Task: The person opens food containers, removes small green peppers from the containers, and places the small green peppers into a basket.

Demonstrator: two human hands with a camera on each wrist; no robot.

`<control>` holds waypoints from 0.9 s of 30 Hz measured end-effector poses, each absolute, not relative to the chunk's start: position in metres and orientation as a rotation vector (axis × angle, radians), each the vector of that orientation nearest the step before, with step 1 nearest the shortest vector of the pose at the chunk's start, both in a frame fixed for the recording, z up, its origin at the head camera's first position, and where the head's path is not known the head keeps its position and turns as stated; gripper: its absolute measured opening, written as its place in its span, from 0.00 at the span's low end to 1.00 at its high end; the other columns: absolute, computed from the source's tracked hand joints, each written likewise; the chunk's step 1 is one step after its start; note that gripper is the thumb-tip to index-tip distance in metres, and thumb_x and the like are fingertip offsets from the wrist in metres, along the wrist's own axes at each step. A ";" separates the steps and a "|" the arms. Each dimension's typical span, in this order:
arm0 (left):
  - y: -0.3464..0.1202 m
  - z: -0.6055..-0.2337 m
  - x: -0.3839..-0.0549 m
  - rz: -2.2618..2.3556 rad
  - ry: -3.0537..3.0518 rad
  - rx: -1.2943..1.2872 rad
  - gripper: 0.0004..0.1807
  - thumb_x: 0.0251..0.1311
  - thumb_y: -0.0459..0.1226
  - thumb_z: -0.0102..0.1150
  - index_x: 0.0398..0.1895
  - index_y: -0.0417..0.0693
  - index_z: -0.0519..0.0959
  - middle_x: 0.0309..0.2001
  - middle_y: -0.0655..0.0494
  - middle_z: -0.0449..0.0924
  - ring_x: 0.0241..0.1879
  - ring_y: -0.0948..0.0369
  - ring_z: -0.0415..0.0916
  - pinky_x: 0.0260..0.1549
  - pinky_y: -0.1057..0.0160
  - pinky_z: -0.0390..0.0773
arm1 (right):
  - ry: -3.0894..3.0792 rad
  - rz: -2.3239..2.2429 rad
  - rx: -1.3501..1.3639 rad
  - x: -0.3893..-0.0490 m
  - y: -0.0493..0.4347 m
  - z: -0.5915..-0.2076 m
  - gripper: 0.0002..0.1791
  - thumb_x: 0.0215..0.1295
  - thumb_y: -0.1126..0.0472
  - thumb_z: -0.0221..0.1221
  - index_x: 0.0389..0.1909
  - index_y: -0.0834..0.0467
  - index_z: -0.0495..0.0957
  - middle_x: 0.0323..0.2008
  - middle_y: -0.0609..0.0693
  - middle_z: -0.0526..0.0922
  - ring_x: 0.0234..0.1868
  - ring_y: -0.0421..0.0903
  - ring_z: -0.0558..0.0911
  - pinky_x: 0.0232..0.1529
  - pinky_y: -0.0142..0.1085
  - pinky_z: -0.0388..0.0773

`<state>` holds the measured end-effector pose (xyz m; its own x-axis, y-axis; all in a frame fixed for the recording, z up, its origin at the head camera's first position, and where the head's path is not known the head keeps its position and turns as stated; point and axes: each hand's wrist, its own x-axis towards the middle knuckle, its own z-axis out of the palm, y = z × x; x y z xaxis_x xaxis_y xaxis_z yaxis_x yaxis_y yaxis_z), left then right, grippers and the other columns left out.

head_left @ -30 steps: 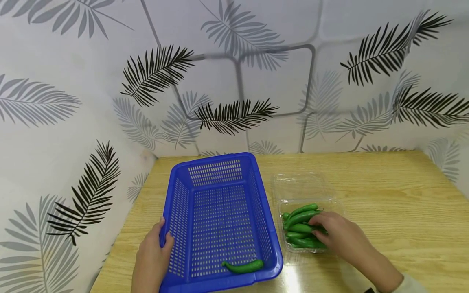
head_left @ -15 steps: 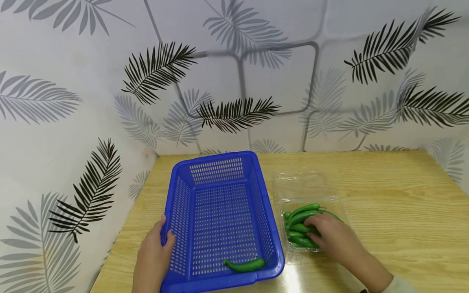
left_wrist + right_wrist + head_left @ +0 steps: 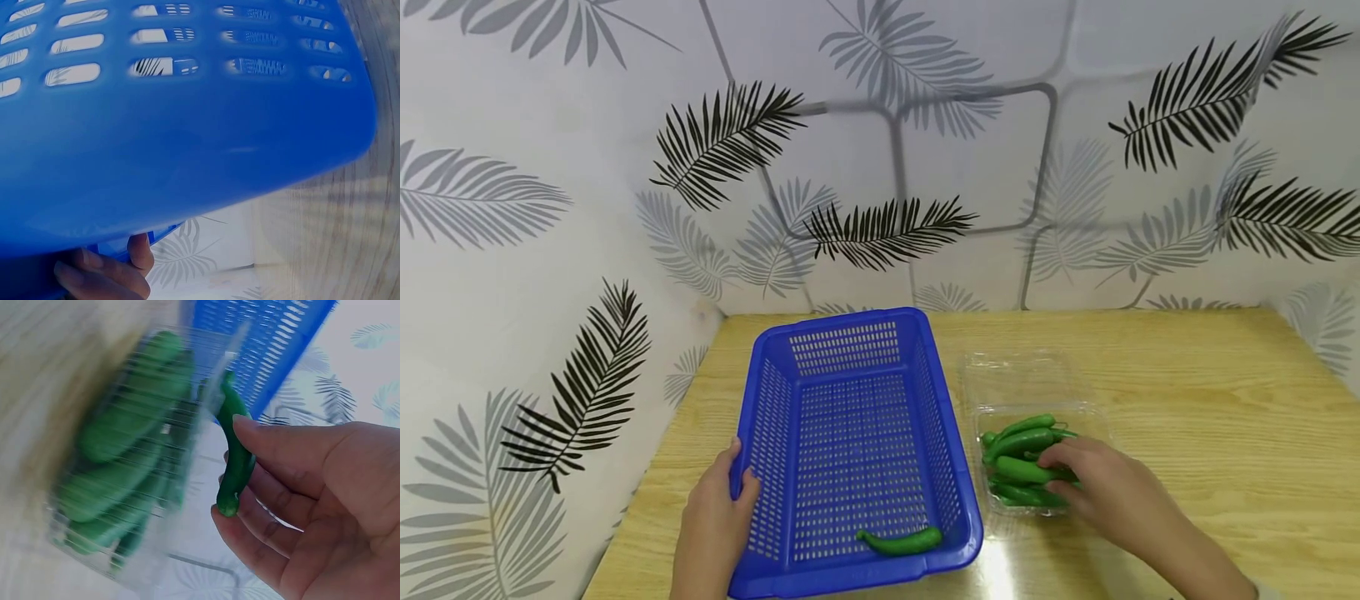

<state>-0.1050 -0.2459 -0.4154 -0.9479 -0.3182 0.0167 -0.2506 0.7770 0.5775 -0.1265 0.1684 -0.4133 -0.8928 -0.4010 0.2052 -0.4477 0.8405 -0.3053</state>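
Observation:
My left hand (image 3: 715, 512) grips the left rim of a blue perforated plastic basket (image 3: 861, 450); its fingers (image 3: 103, 275) curl under that rim in the left wrist view. One green chili pepper (image 3: 901, 542) lies inside at the near end. Right of the basket, a clear plastic clamshell box (image 3: 1037, 408) stands with its lid folded back, holding several green peppers (image 3: 1018, 446). Over the box, my right hand (image 3: 1101, 483) pinches a single green chili pepper (image 3: 235, 450) between thumb and fingers. In the right wrist view that pepper is at the box's upper edge.
A wood-grain table (image 3: 1210, 400) carries the basket and box, with bare surface to the right. Behind and to the left rise walls (image 3: 962, 175) covered with a pale leaf print. The basket's near right corner sits close to the box.
My right hand has drawn slightly right and lifted a chili pepper from the pile. My left hand keeps its grip on the basket; the whole head view shifted a little.

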 end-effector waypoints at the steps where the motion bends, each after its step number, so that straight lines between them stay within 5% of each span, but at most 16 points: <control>1: -0.246 -0.415 -0.105 -0.902 -2.854 0.462 0.28 0.64 0.38 0.44 0.67 0.40 0.61 0.62 0.37 0.65 0.60 0.42 0.64 0.55 0.41 0.63 | -2.868 0.529 0.675 -0.125 0.169 -0.411 0.14 0.45 0.61 0.70 0.35 0.50 0.81 0.35 0.41 0.80 0.37 0.42 0.80 0.34 0.39 0.78; 19: -0.246 -0.416 -0.106 -0.866 -2.830 0.424 0.27 0.63 0.37 0.45 0.66 0.38 0.62 0.61 0.37 0.66 0.59 0.42 0.65 0.54 0.41 0.65 | -2.495 0.745 0.895 -0.105 0.144 -0.377 0.20 0.42 0.64 0.72 0.38 0.45 0.79 0.37 0.33 0.78 0.39 0.35 0.77 0.36 0.33 0.77; 27: -0.245 -0.417 -0.105 -0.872 -2.831 0.438 0.28 0.63 0.37 0.45 0.67 0.38 0.62 0.62 0.38 0.65 0.59 0.42 0.65 0.54 0.42 0.64 | -2.552 0.780 1.035 -0.106 0.108 -0.376 0.15 0.48 0.62 0.69 0.38 0.46 0.80 0.36 0.34 0.78 0.37 0.32 0.76 0.34 0.29 0.76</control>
